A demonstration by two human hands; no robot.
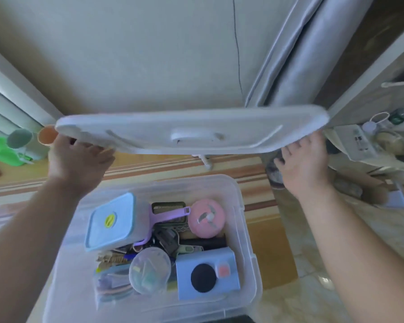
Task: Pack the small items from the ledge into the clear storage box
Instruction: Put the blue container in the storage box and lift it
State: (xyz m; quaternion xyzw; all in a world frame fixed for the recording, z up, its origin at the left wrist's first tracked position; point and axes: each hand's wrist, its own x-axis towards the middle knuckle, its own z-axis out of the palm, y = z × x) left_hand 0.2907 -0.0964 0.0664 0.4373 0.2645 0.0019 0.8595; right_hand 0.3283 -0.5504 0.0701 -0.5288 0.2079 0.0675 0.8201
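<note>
Clear plastic storage box [240, 231] is seen below and between the two forearms, open at the top and filled with small items. A square container with a light blue lid [111, 223] lies in it nearer the left hand's side, a round pink lidded piece [207, 217] nearer the right hand's side, a lilac plastic handle [167, 214] between them, and a round clear tub [149, 270] and a pale blue box with a black disc [207, 275] closest to the wearer. A white plastic lid [191, 134] is held above and beyond the box, roughly level. Its left end is gripped by the left hand [76, 159], fingers curled under the edge; its right end is gripped by the right hand [304, 164] in the same way. Past the left hand, an orange cup [47, 135] and a bright green plastic object [2, 150] are seen. Beyond the lid, grey curtain folds [296, 54] hang.
</note>
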